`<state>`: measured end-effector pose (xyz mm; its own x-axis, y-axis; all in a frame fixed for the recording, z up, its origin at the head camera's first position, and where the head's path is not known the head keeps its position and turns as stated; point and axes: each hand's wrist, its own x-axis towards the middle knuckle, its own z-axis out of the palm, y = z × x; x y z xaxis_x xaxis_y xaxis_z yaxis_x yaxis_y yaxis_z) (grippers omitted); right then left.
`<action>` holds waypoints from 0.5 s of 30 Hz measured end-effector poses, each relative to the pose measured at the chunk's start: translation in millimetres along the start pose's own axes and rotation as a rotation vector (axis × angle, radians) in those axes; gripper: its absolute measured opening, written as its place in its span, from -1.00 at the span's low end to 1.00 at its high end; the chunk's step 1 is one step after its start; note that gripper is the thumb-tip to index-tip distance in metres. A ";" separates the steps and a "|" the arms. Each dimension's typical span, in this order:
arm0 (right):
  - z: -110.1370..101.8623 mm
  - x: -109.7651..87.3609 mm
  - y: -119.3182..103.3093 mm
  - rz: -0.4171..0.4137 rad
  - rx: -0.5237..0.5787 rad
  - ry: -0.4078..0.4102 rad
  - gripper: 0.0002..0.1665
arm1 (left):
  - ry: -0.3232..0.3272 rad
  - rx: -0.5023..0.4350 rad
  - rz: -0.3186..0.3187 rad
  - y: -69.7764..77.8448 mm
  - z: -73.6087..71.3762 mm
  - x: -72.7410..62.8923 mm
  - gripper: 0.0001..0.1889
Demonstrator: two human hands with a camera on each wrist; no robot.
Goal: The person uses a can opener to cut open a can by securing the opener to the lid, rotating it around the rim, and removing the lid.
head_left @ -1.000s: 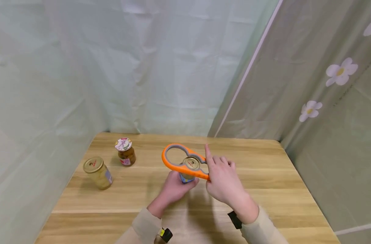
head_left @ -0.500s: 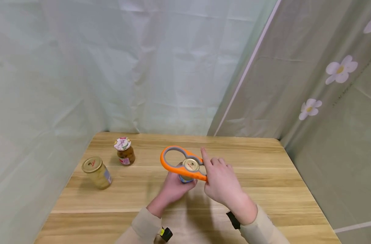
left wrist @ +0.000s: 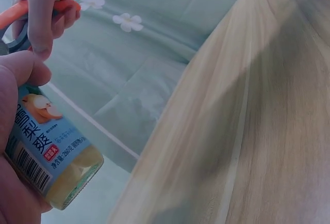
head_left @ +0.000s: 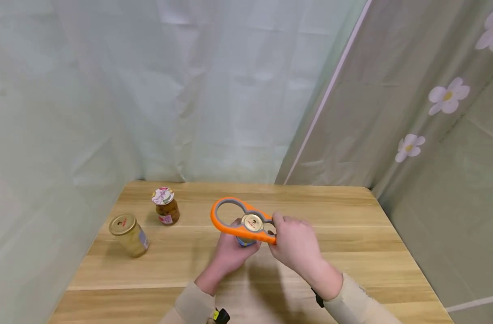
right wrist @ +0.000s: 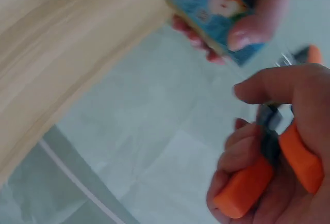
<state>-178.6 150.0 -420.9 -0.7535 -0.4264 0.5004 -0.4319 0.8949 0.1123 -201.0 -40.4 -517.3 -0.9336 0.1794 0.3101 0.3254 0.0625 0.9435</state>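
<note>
My left hand (head_left: 232,249) grips a glass jar (left wrist: 56,146) with a blue pear label and a gold lid (head_left: 253,222), its glass base clear of the table in the left wrist view. Around that lid sits the smaller grey-lined opening of an orange jar opener (head_left: 222,228). My right hand (head_left: 297,243) holds the opener by its handles, fingers curled round them in the right wrist view. The opener's larger ring reaches out to the left past the jar.
On the left of the wooden table (head_left: 351,252) stand a gold-lidded jar (head_left: 130,236) of pale fruit and a smaller brown jar (head_left: 167,209) with a patterned white lid. Curtains (head_left: 214,112) hang behind the table and at both sides.
My right index finger, earlier stretched out past the opener, is now curled in with the others. The opener and jar have shifted slightly left and toward me.
</note>
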 end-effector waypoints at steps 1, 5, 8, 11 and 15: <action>0.7 -1.5 1.5 -0.018 -0.008 0.003 -0.59 | -0.001 0.004 -0.006 0.0 0.9 -1.5 -0.54; 0.0 -4.1 7.1 -0.055 -0.032 -0.001 -0.61 | -0.010 0.022 -0.027 4.4 7.0 -5.6 -0.55; -3.1 -3.6 9.8 -0.065 -0.042 -0.013 -0.63 | -0.015 0.010 -0.026 15.9 10.2 -8.7 -0.53; -6.8 -2.8 11.3 -0.068 -0.044 -0.027 -0.63 | -0.032 -0.020 -0.009 30.7 9.9 -11.5 -0.52; -10.7 -1.3 13.5 -0.065 -0.038 -0.034 -0.65 | -0.064 -0.045 0.039 37.7 9.6 -10.0 -0.49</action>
<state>-178.2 164.1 -410.9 -0.7408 -0.4878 0.4617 -0.4623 0.8690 0.1764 -177.9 -30.4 -486.0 -0.9083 0.2433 0.3403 0.3532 0.0103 0.9355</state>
